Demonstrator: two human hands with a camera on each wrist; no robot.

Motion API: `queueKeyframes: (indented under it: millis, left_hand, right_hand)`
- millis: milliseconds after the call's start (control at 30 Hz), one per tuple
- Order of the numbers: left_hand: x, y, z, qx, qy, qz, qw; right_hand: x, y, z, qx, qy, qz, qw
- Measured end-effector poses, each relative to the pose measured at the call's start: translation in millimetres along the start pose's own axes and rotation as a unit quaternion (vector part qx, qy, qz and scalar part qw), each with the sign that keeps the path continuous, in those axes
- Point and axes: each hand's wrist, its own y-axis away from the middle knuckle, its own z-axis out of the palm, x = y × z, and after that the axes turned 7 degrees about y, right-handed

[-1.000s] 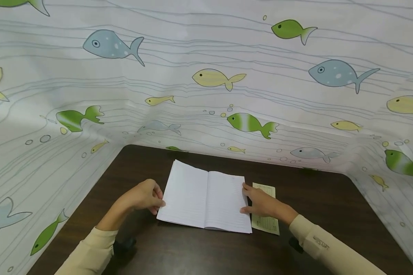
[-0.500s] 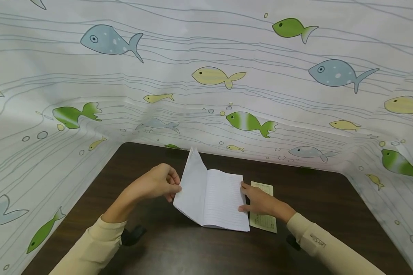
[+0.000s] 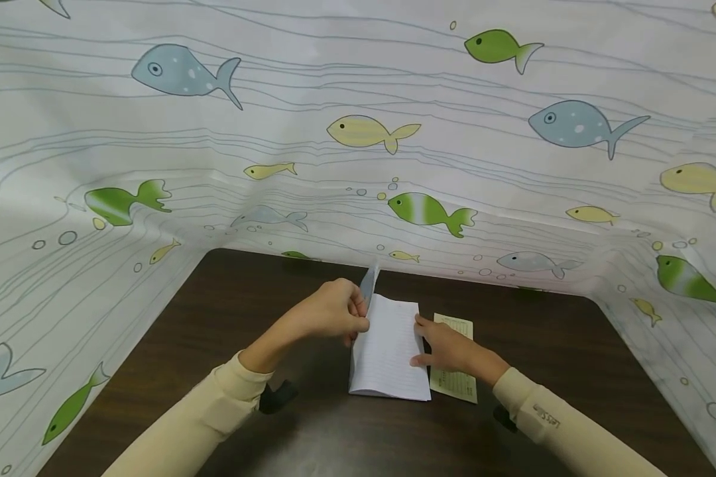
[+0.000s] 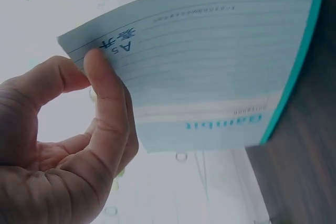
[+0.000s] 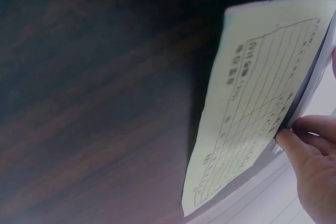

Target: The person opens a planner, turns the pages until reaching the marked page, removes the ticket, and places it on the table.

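Note:
A lined notebook (image 3: 392,351) lies on the dark wooden table, its right-hand pages facing up. Its front cover (image 4: 210,77), pale with "Gambit" and "A5" printed on it and a teal spine, stands raised along the fold. My left hand (image 3: 339,310) pinches the free edge of that cover between thumb and fingers, over the notebook's left side. At the right edge of the pages, my right hand (image 3: 447,346) grips the notebook, thumb and fingertips at its margin. A yellow printed form (image 5: 257,103) lies beside that edge, partly beneath the right hand.
The dark table (image 3: 358,444) runs out in front of the notebook and to both sides. Behind it and at left and right rises a white sheet (image 3: 310,99) printed with fish. A dark strap piece (image 3: 278,396) shows under the left sleeve.
My left hand has moved right, lifting the left side of the notebook from nearly flat to upright and over toward the right pages. The right hand has stayed at the right edge.

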Motion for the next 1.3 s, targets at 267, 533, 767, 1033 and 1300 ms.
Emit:
queueKeyframes:
  millis: [267, 533, 767, 1033, 1300]
  left_hand:
    - [6.2, -29.6, 34.1, -0.024, 0.004, 0.011, 0.9996]
    - [-0.1, -53.3, 65.7, -0.047, 0.015, -0.004, 0.9988]
    - [-12.0, -67.6, 91.0, -0.058, 0.031, -0.015, 0.9977]
    - [-28.8, -79.0, 115.7, -0.066, 0.012, -0.027, 0.9974]
    - [-50.4, -92.4, 141.7, -0.054, -0.029, -0.030, 0.9977]
  right_hand:
    - [4.4, 0.2, -0.4, 0.008, -0.004, -0.011, 0.9999]
    - [8.8, 0.7, -1.3, 0.028, 0.011, -0.017, 0.9994]
    - [14.2, 3.8, -1.4, 0.051, 0.039, -0.025, 0.9976]
    - [17.3, 6.8, -1.8, 0.064, 0.058, -0.022, 0.9960]
    - [17.6, 9.7, -1.0, 0.046, 0.046, -0.001, 0.9979]
